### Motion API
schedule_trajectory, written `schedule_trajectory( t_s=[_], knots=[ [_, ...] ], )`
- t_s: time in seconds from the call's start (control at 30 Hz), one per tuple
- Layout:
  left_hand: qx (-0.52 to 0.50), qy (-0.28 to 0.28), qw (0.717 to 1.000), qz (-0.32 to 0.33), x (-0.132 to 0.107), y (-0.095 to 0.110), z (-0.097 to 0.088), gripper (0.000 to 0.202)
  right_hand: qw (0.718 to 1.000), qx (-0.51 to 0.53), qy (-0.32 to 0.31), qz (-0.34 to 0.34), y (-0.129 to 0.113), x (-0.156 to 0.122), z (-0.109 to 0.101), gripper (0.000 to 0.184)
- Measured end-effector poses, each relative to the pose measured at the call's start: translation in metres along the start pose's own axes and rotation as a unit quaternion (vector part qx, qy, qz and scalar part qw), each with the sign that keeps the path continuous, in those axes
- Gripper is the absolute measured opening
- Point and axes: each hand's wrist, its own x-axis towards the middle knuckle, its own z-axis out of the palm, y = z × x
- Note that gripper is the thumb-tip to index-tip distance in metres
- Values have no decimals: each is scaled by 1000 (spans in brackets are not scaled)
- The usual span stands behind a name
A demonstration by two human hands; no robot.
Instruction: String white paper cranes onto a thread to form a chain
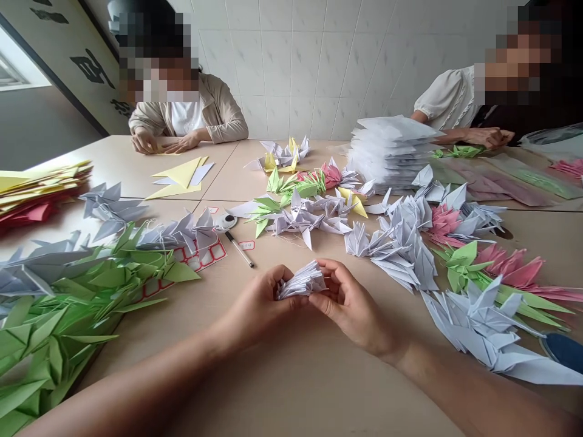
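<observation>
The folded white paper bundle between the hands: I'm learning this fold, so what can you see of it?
The folded white paper bundle is a compact stack of thin, matte, sharply creased layers, their edges fanning into uneven points. Its exact folded form is hard to tell. It lies roughly sideways, pinched at one end by the left hand, with the right hand touching the other. It is held above the tabletop, not resting on it.

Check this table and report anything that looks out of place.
A blue object sits at the right edge beside the white paper cranes; it stands out as the only blue thing, and too little shows to identify it.
</observation>
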Motion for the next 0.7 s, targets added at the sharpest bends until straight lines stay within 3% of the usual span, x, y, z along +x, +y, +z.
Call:
schedule_trajectory(
  t_s=[0.2, 0.33, 0.4, 0.47, 0.63, 0.7],
  knots=[
    [-147, -107, 983, -21, -5, 0, 1, 33, 998, 37, -40, 6, -8, 0, -4, 41],
    [-355, -181, 910, -118, -7, 2, -3, 33, 995, 61, -81, 21, -14, -2, -10, 41],
    [-399, -201, 883, -147, -6, 1, -4, 31, 995, 60, -79, 24, -15, -3, -10, 41],
    [-394, -184, 889, -144, -5, -2, -3, 32, 996, 46, -64, 33, -13, -3, -9, 42],
    [-339, -127, 931, -48, 0, -5, 3, 44, 997, 30, -37, 60, -9, 0, -7, 45],
    [-314, -104, 943, -43, -1, -3, 3, 43, 997, 31, -29, 70, -9, 2, -8, 44]
  ],
)
